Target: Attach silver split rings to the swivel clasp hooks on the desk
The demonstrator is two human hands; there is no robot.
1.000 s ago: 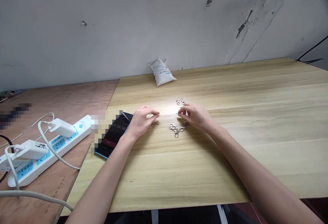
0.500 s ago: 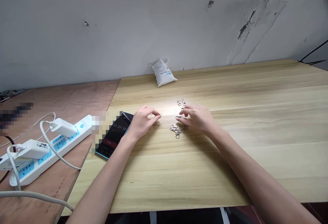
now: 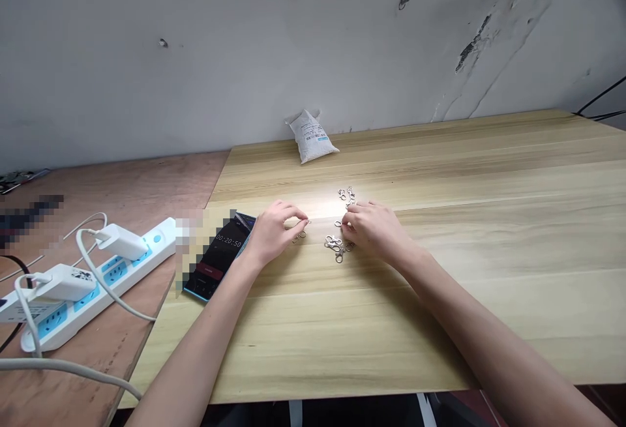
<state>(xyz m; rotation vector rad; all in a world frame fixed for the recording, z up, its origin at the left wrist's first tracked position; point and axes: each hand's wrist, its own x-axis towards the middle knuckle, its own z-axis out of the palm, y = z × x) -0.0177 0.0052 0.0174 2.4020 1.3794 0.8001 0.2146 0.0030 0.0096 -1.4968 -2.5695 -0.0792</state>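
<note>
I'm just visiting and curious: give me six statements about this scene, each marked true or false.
1. The left hand pinches a small metal piece. True.
2. Metal clasps lie on the table near the right hand. True.
3. The two hands are touching. False: there is a gap between them.
4. A mug stands near the table's far edge. False: a white packet lies there.
5. A phone showing 00:20:50 lies nearer the left hand than the right. True.
6. Nothing is plugged into the power strip. False: white chargers are.
</note>
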